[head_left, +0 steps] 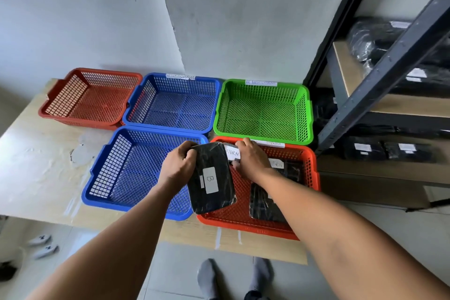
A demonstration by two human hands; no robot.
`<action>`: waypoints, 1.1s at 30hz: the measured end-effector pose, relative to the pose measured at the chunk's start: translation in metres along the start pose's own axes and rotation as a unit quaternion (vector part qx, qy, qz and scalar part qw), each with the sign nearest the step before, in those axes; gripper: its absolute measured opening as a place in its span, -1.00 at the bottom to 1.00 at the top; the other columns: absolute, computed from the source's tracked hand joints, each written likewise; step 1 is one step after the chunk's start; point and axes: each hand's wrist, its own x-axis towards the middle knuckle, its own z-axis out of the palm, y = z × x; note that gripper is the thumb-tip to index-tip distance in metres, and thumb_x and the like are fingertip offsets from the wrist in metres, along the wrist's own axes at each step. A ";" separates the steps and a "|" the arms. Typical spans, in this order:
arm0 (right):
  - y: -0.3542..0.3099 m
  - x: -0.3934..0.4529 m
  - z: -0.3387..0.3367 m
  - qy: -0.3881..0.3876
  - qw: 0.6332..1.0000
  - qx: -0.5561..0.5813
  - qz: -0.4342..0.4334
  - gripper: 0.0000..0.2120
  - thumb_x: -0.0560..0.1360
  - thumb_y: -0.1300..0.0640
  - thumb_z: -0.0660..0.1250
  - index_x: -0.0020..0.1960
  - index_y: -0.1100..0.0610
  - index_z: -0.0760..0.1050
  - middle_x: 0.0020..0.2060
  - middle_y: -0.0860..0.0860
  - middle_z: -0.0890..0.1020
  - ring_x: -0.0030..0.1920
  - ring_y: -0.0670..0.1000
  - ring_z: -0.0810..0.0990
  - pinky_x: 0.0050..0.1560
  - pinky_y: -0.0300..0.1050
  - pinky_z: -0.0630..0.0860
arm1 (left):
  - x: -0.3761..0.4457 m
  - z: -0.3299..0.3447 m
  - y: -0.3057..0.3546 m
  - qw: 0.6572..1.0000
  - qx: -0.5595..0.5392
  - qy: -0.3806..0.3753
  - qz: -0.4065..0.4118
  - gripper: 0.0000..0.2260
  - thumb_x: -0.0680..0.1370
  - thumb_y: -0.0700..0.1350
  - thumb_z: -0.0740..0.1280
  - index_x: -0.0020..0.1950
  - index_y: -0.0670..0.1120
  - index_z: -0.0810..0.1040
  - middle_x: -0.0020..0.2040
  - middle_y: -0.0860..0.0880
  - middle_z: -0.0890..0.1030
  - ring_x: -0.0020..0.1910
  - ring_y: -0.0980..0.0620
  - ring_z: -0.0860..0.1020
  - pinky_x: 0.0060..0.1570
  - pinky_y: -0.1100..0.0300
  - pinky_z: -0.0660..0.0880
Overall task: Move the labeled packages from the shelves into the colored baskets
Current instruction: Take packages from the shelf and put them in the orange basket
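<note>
My left hand (179, 165) grips the far left corner of a black package (211, 178) with a white label marked B. The package hangs over the gap between the near blue basket (107, 173) and the near orange basket (309, 170). My right hand (250, 157) is closed on a second package with a RETURN label (232, 152), mostly hidden behind the first. Two more black packages (266, 207) lie inside the orange basket. More labeled packages (360, 151) sit on the shelves at right.
A far row holds a red basket (58, 105), a blue basket (136, 109) and a green basket (306, 114), all on a low wooden board (41, 165). A dark metal shelf frame (379, 78) stands at right. My socked feet (209, 280) are on the tiled floor.
</note>
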 end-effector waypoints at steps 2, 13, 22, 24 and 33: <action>0.009 -0.005 -0.011 0.012 1.000 0.018 0.000 -0.52 0.51 0.02 0.43 0.35 0.15 0.38 0.22 0.04 0.44 0.14 0.05 0.50 0.09 -0.09 0.53 | 0.003 0.003 0.004 1.000 0.008 -0.018 0.011 -0.71 0.46 0.07 0.12 0.04 0.09 0.58 -0.13 0.06 0.67 -0.09 0.00 0.61 0.02 -0.03 0.56; 0.075 -0.059 -0.044 0.150 0.980 0.074 0.106 -0.48 0.45 0.05 0.50 0.33 0.19 0.45 0.17 0.06 0.48 0.07 0.07 0.54 -0.07 -0.20 0.39 | 0.028 0.039 0.032 0.963 0.136 -0.211 0.092 -0.71 0.62 -0.07 0.13 0.26 0.13 0.54 -0.09 -0.06 0.63 -0.17 -0.08 0.58 -0.12 0.04 0.54; 0.096 -0.090 -0.030 0.237 0.939 0.172 0.180 -0.53 0.31 0.22 0.57 0.17 0.27 0.54 0.04 0.17 0.53 0.05 0.17 0.55 0.07 -0.16 0.40 | 0.034 0.073 0.027 0.923 0.257 -0.278 0.071 -0.73 0.59 -0.20 0.14 0.20 -0.11 0.56 0.07 -0.13 0.57 -0.02 -0.10 0.57 0.07 -0.07 0.59; 0.097 -0.094 -0.027 0.238 0.940 0.167 0.180 -0.53 0.32 0.21 0.58 0.17 0.27 0.53 0.06 0.17 0.53 0.06 0.15 0.54 0.08 -0.12 0.43 | 0.034 0.079 0.029 0.920 0.274 -0.270 0.070 -0.77 0.58 -0.21 0.19 0.17 -0.14 0.56 0.05 -0.14 0.59 -0.02 -0.09 0.58 0.07 0.00 0.59; 0.087 -0.098 -0.022 0.243 0.935 0.174 0.190 -0.53 0.36 0.18 0.57 0.20 0.28 0.53 0.11 0.14 0.53 0.08 0.10 0.53 0.04 -0.21 0.37 | 0.039 0.098 0.028 0.803 0.542 -0.205 0.142 -0.64 0.56 0.15 0.29 0.23 -0.04 0.60 0.19 -0.07 0.60 0.30 -0.09 0.44 0.37 -0.05 0.29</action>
